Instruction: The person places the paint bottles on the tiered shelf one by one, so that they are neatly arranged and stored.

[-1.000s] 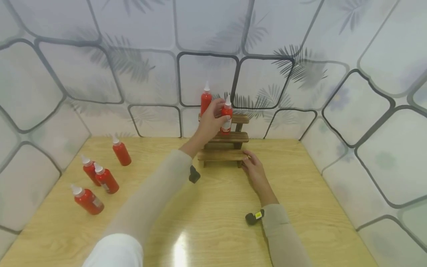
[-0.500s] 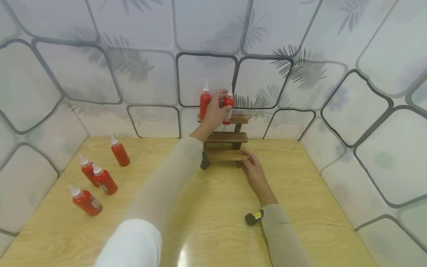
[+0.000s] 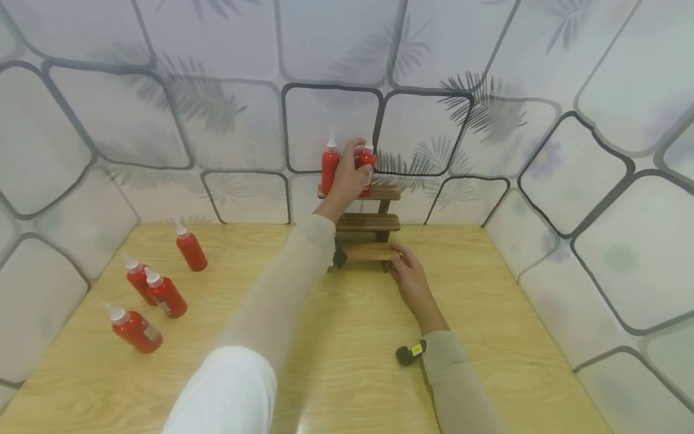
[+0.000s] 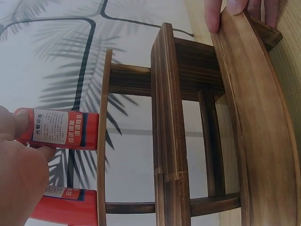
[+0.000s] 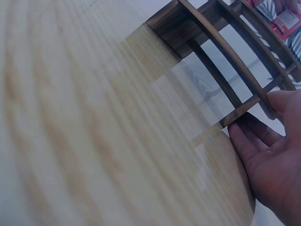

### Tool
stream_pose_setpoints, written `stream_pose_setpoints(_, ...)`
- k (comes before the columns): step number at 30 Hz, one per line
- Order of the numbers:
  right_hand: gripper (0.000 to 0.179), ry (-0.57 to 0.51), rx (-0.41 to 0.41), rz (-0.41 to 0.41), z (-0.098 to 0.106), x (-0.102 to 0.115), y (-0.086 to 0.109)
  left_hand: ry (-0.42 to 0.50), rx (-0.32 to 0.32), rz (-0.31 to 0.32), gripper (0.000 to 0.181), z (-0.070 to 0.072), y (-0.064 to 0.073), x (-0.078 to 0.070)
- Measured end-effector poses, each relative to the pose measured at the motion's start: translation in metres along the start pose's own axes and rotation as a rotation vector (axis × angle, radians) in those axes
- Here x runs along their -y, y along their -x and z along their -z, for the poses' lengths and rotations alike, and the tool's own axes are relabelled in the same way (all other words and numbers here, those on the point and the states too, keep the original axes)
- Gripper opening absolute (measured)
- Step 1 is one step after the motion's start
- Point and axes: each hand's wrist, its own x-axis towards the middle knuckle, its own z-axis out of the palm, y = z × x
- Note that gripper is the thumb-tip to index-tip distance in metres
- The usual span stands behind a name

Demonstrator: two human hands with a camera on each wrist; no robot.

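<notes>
My left hand [image 3: 349, 172] grips a red squeeze bottle [image 4: 63, 127] with a white nozzle cap and a printed label. The bottle stands upright, its base right at the top step of a small three-step wooden rack [image 3: 368, 222]. Just left of it on that same step is a second red bottle [image 3: 329, 171], partly behind my left hand. My right hand [image 3: 410, 271] holds the right end of the lowest step, thumb above and fingers below, as the right wrist view shows [image 5: 273, 146].
Several more red bottles with white nozzles, among them a front one [image 3: 138, 331] and a back one [image 3: 191, 249], stand on the left of the wooden table [image 3: 347, 361]. A patterned wall [image 3: 244, 120] rises close behind the rack.
My left hand has lifted the bottle from the middle step's level up and back to the top step. My right hand has kept its hold on the rack.
</notes>
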Motion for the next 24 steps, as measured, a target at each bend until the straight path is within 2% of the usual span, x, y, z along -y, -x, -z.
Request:
stream_pose_setpoints(6, 0.047, 0.006, -0.001, -0.003, 0.002, 0.000, 0.001, 0.028, 0.000, 0.003, 0.062, -0.002, 0.001, -0.005)
stream_pose_setpoints(12, 0.045, -0.004, 0.000, -0.009, 0.003, 0.000, 0.001, 0.041, -0.042, -0.035, 0.066, -0.001, 0.003, -0.015)
stream_pose_setpoints(15, 0.044, -0.016, -0.002, -0.011, 0.002, 0.000, 0.002, 0.064, -0.058, -0.072, 0.065, 0.001, 0.003, -0.021)
stream_pose_setpoints(19, 0.045, -0.023, 0.001, -0.008, 0.002, 0.001, 0.002, 0.119, -0.079, -0.152, 0.063, 0.006, 0.006, -0.033)
stream_pose_setpoints(24, 0.046, -0.002, 0.007, -0.005, 0.003, 0.003, 0.003, 0.161, -0.075, -0.245, 0.061, 0.019, 0.021, -0.050)
